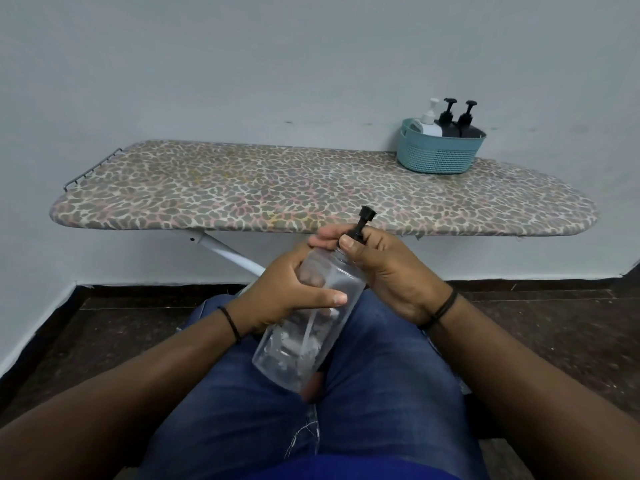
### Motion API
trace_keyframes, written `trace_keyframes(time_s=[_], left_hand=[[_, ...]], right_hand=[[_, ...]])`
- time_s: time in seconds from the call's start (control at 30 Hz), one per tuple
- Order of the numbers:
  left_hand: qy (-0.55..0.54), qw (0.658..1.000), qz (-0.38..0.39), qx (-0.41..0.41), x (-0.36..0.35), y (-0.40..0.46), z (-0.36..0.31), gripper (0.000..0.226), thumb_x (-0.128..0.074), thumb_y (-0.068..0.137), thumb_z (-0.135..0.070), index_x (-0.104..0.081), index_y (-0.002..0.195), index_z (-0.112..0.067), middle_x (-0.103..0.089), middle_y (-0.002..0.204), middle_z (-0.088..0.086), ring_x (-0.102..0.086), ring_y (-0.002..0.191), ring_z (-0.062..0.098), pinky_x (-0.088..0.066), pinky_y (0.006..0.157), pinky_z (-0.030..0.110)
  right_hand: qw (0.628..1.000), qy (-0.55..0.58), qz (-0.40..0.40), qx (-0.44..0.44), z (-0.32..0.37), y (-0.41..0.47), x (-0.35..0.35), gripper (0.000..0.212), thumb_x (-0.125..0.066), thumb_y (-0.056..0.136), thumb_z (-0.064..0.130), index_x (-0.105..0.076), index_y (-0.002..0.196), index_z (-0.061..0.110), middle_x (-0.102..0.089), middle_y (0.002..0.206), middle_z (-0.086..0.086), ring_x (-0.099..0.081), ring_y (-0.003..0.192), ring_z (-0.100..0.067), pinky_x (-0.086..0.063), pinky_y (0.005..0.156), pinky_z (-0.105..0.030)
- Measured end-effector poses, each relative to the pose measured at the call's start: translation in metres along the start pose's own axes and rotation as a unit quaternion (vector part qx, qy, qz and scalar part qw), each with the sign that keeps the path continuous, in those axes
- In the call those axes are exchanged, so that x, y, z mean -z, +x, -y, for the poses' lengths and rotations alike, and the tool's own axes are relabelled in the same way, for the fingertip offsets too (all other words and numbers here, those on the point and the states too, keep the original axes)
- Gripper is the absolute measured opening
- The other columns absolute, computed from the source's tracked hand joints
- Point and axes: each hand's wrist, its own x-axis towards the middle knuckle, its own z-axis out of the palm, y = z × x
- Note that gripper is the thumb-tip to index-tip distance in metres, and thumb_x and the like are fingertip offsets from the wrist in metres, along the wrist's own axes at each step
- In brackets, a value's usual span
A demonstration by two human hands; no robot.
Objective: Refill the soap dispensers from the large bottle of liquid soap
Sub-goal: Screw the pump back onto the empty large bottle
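Note:
A clear plastic soap dispenser (pixel 304 337) lies tilted over my lap, its base toward me and its black pump (pixel 363 220) pointing away. It looks nearly empty, with a dip tube showing inside. My left hand (pixel 294 296) grips the upper body of the dispenser. My right hand (pixel 384 268) wraps its fingers round the neck just under the pump head. On the ironing board, a teal basket (pixel 438 155) holds a white pump bottle (pixel 429 121) and two black pump bottles (pixel 448 123).
The ironing board (pixel 277 188) with a leopard-print cover spans the view in front of my knees, against a pale wall. Its white leg (pixel 228 252) slants down behind my hands. Dark floor lies on both sides of my jeans-clad legs.

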Motion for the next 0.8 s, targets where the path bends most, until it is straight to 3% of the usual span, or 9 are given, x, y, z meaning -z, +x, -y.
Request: trace_keyframes(time_s=[0.07, 0.2, 0.3, 0.4, 0.47, 0.57, 0.67, 0.8], left_hand=[[-0.021, 1.0, 0.007, 0.004, -0.003, -0.001, 0.003, 0.076, -0.093, 0.066, -0.03, -0.059, 0.133, -0.02, -0.07, 0.102, 0.023, -0.066, 0.096, 0.032, -0.055, 0.09, 0.064], [0.166, 0.978, -0.127, -0.01, -0.015, -0.006, 0.002, 0.068, -0.09, 0.058, -0.054, -0.059, 0.114, -0.034, -0.074, 0.093, -0.008, -0.072, 0.083, 0.009, -0.06, 0.078, 0.041], [0.246, 0.951, -0.185, -0.027, -0.018, -0.008, -0.003, 0.065, -0.084, 0.056, -0.064, -0.053, 0.103, -0.033, -0.071, 0.086, -0.011, -0.068, 0.076, 0.004, -0.058, 0.07, 0.036], [0.29, 0.933, -0.21, -0.031, -0.017, -0.008, -0.005, 0.064, -0.087, 0.06, -0.063, -0.05, 0.1, -0.03, -0.066, 0.083, -0.011, -0.063, 0.073, 0.002, -0.054, 0.065, 0.033], [0.338, 0.915, -0.218, -0.041, -0.014, -0.008, -0.005, 0.065, -0.086, 0.061, -0.063, -0.047, 0.102, -0.031, -0.06, 0.082, -0.014, -0.059, 0.073, 0.001, -0.047, 0.06, 0.026], [0.36, 0.909, -0.202, -0.049, -0.014, -0.007, -0.004, 0.067, -0.085, 0.06, -0.065, -0.043, 0.104, -0.035, -0.057, 0.083, -0.017, -0.057, 0.074, 0.0, -0.043, 0.058, 0.022], [0.345, 0.922, -0.175, -0.031, -0.016, -0.007, -0.004, 0.069, -0.085, 0.059, -0.065, -0.047, 0.108, -0.034, -0.061, 0.085, -0.016, -0.06, 0.076, -0.001, -0.052, 0.065, 0.03], [0.213, 0.97, -0.117, -0.01, -0.007, -0.003, -0.002, 0.071, -0.089, 0.054, -0.061, -0.056, 0.111, -0.033, -0.073, 0.095, -0.007, -0.071, 0.084, 0.01, -0.058, 0.078, 0.045]], right_hand=[[0.999, -0.023, -0.036, 0.006, -0.004, 0.0, -0.003, 0.034, -0.059, 0.092, 0.017, -0.058, 0.119, -0.005, -0.067, 0.122, -0.022, -0.063, 0.118, -0.031, -0.049, 0.103, -0.042], [0.992, -0.087, -0.086, 0.041, -0.012, 0.001, -0.006, 0.013, -0.055, 0.099, 0.01, -0.062, 0.109, 0.007, -0.07, 0.117, -0.016, -0.065, 0.115, -0.024, -0.05, 0.101, -0.035], [0.989, -0.079, -0.115, 0.042, -0.008, 0.0, -0.01, 0.031, -0.062, 0.094, 0.022, -0.06, 0.12, 0.004, -0.072, 0.114, -0.01, -0.067, 0.112, -0.017, -0.052, 0.093, -0.028], [0.97, -0.088, -0.213, 0.073, -0.003, -0.002, -0.011, 0.058, -0.069, 0.079, 0.041, -0.055, 0.127, 0.012, -0.074, 0.101, 0.001, -0.069, 0.101, -0.01, -0.053, 0.089, -0.032], [0.956, -0.109, -0.251, 0.106, 0.003, -0.003, -0.008, 0.064, -0.07, 0.076, 0.046, -0.055, 0.131, 0.017, -0.074, 0.103, -0.001, -0.069, 0.1, -0.011, -0.055, 0.089, -0.03], [0.951, -0.137, -0.248, 0.122, 0.01, -0.001, -0.003, 0.055, -0.072, 0.08, 0.041, -0.063, 0.126, 0.013, -0.074, 0.108, -0.006, -0.07, 0.102, -0.015, -0.056, 0.086, -0.027], [0.95, -0.149, -0.241, 0.129, 0.007, 0.001, -0.001, 0.037, -0.068, 0.091, 0.019, -0.064, 0.125, 0.006, -0.073, 0.112, -0.01, -0.069, 0.107, -0.02, -0.054, 0.098, -0.038], [0.977, -0.147, -0.098, 0.119, 0.011, 0.002, 0.013, 0.032, -0.051, 0.101, 0.009, -0.059, 0.133, 0.012, -0.07, 0.123, -0.005, -0.064, 0.118, -0.02, -0.051, 0.099, -0.031]])
